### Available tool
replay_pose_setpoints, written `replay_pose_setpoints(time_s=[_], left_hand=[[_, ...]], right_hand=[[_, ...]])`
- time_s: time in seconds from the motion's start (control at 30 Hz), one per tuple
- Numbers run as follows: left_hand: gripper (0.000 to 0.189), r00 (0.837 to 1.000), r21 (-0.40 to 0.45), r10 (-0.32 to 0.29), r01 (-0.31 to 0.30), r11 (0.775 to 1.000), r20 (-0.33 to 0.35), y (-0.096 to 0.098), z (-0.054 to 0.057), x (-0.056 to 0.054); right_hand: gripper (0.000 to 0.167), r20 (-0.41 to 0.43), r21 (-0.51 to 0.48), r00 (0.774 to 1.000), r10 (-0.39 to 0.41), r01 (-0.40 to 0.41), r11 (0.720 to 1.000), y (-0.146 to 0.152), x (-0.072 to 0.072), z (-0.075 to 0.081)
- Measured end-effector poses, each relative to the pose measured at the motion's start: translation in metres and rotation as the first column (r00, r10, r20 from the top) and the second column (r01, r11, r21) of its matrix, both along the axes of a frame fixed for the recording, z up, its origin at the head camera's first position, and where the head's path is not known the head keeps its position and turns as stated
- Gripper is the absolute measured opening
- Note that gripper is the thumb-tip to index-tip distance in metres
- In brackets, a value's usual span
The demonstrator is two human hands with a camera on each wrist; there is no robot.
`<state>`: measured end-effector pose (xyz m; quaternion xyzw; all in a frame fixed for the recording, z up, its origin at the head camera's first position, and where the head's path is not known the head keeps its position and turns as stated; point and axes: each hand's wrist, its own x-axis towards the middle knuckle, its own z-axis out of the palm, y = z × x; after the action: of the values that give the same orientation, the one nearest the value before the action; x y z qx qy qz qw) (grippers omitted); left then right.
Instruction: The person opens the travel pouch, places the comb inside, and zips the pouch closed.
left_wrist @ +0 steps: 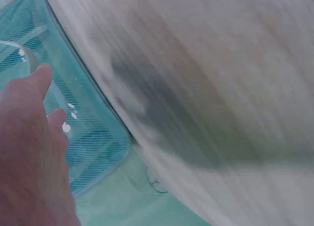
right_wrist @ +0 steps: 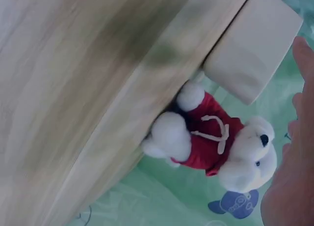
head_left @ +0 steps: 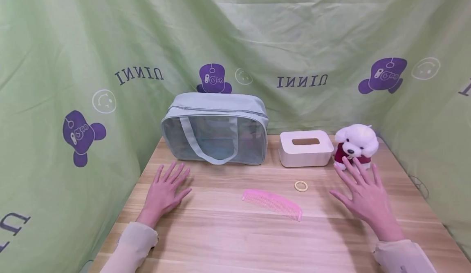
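Observation:
My left hand [head_left: 162,195] is spread over the left part of the wooden table, in front of a pale blue-grey toiletry bag [head_left: 250,140] with see-through mesh-like sides and a strap handle. It holds nothing. My right hand [head_left: 368,197], fingers spread and holding nothing, hovers at the right side, its fingertips overlapping the white plush dog [head_left: 358,138] in this view. The dog wears a red top [right_wrist: 198,152], seen whole in the right wrist view. Between the hands lie a pink comb [head_left: 272,202] and a small pale yellow ring [head_left: 301,186].
A white tissue box [head_left: 306,158] with a slot on top stands between bag and dog at the table's back edge. Green printed curtains [head_left: 228,32] hang behind and on both sides. A thin cable loop [head_left: 419,186] shows past the table's right edge.

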<state>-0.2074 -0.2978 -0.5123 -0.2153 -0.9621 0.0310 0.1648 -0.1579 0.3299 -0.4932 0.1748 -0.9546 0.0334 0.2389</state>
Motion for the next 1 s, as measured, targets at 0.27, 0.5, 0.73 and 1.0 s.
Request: replay_pose_setpoints(time_s=[0.27, 0.5, 0.73, 1.0], left_hand=[[0.059, 0.954, 0.049, -0.073, 0.091, 0.995, -0.291, 0.026, 0.058, -0.026], [0.047, 0.897, 0.284, -0.029, 0.171, 0.943, -0.441, 0.054, 0.117, -0.065], [0.040, 0.922, 0.428, 0.022, 0.158, 0.890, -0.386, 0.076, 0.138, -0.100], [0.032, 0.939, 0.509, 0.007, 0.180, 0.842, -0.343, 0.091, 0.133, -0.119]], right_hand=[[0.074, -0.040, -0.223, 0.996, 0.074, -0.081, 0.971, -0.038, -0.029, 0.041], [0.063, 0.112, -0.636, 0.980, 0.168, -0.059, 0.769, -0.086, -0.084, 0.078], [0.054, 0.203, -0.862, 0.919, 0.337, 0.005, 0.507, -0.136, -0.146, 0.079], [0.046, 0.311, -0.913, 0.872, 0.379, 0.164, 0.374, -0.182, -0.175, 0.059]])
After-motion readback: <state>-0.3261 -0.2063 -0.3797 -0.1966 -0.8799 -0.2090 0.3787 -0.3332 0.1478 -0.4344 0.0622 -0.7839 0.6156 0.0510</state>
